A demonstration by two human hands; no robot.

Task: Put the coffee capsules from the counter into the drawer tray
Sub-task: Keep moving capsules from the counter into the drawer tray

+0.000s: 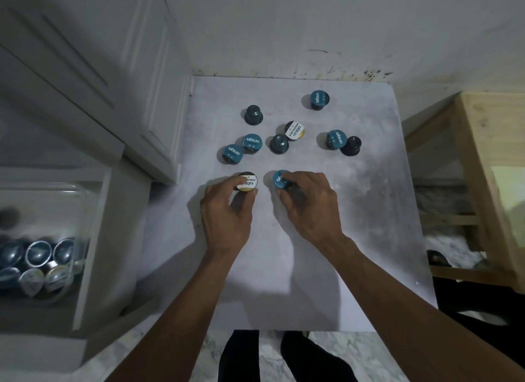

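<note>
Several coffee capsules lie scattered on the pale counter (312, 239), most teal, some with white-and-gold lids. My left hand (227, 214) is closed on a white-lidded capsule (247, 182) at the near left of the group. My right hand (309, 205) is closed on a teal-lidded capsule (279, 179) beside it. Both capsules sit at counter level. Further back lie two teal-lidded capsules (241, 150), an upturned teal one (253, 114), another white-lidded one (295, 130) and more to the right. The open drawer (93, 239) at the lower left holds a clear tray (71, 199) with several capsules (37, 265).
White cabinet doors (85, 69) rise to the left of the counter, a white wall behind it. A wooden frame (488, 182) stands to the right. My legs and a marbled floor (244, 359) show below the counter's front edge.
</note>
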